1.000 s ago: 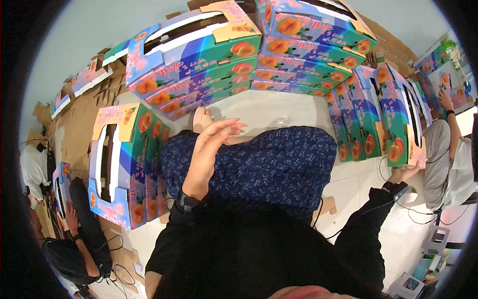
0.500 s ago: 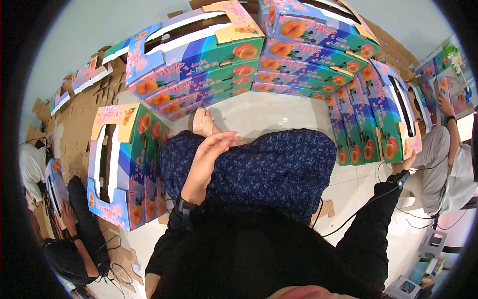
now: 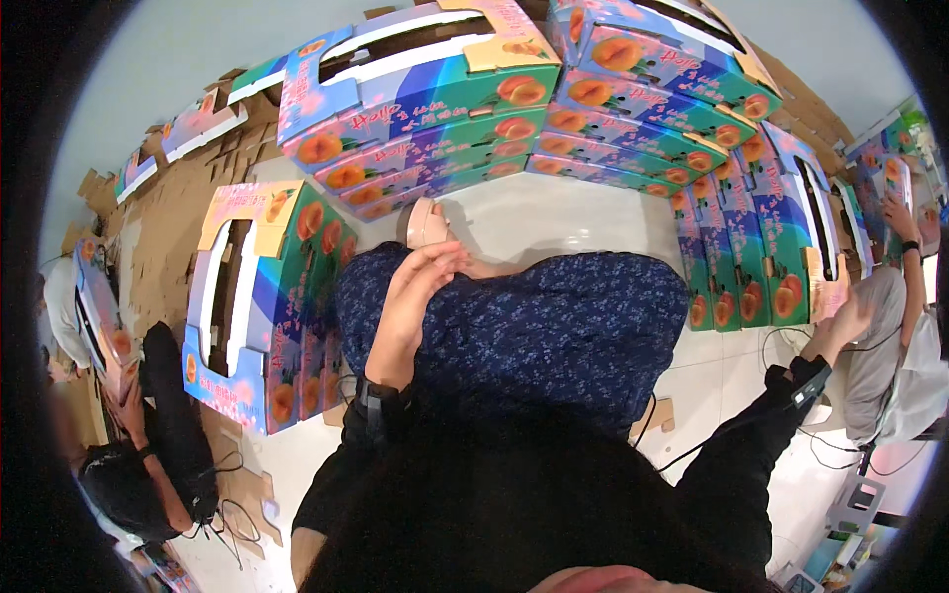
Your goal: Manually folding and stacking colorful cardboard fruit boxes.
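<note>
Over my lap, covered by a dark blue patterned skirt (image 3: 554, 306), my left hand (image 3: 420, 277) hangs open with fingers loosely stretched and nothing in them. My right hand (image 3: 846, 312) is out at the right, just beside the lower end of a row of peach-printed cartons (image 3: 786, 237). It looks open, its fingers slightly blurred, with nothing visible in it. Nearest my left arm stands another row of the same cartons (image 3: 272, 316), with white-edged handle slots facing up.
Ahead are stacked cartons at left (image 3: 425, 119) and right (image 3: 652, 89). Flattened brown cardboard (image 3: 163, 257) lies left. One co-worker's hand (image 3: 129, 410) holds a carton at left; another's hand (image 3: 900, 217) holds one at right. Cables (image 3: 692, 450) run along the floor.
My right hand has come off the lower end of the right-hand cartons and moved slightly right. My left hand stays over my lap. The co-worker at left has raised and tilted a carton.
</note>
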The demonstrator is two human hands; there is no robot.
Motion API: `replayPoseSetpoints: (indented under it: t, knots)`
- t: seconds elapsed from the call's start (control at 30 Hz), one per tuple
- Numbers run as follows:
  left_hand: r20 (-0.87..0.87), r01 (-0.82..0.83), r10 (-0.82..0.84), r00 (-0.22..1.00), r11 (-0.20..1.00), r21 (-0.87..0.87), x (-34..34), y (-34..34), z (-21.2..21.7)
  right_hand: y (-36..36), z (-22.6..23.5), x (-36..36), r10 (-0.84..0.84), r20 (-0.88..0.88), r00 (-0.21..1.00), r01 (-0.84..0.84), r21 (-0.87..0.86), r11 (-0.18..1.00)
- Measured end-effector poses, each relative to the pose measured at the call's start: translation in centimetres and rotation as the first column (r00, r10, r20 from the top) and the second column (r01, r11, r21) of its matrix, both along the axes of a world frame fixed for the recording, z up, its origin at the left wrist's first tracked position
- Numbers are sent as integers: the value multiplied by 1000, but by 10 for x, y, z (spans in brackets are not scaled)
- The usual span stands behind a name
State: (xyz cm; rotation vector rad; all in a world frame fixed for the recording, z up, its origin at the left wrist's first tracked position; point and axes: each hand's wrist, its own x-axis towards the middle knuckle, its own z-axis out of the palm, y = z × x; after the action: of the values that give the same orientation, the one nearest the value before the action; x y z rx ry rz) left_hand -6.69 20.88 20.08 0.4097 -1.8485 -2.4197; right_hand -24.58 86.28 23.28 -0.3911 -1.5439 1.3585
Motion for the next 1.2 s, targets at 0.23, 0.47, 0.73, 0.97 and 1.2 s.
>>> replayPoseSetpoints:
  t: [0.23, 0.47, 0.73, 0.97, 1.2]
  knots:
    - [-68, -49, 56, 996, 995, 89, -15, -20, -17, -248, 145, 56, -111, -472, 875, 472, 881, -25]
    - [-157, -151, 135, 978, 984, -92, 17, -34, -4, -383, 88, 61, 429, -27, 903, -45, 986, 157]
    - [-211, 348, -366, 906, 930, -120, 67, -38, 0, -476, -25, 76, 729, 229, 645, -540, 811, 224]
    - [-347, -87, -75, 935, 899, -429, 99, -62, 20, -528, -63, 105, 800, 549, 240, -828, 546, -127]
    - [-762, -977, 634, -136, -213, -3, 150, -107, 53, -626, -62, 74, 820, 556, -133, -870, 332, -366]
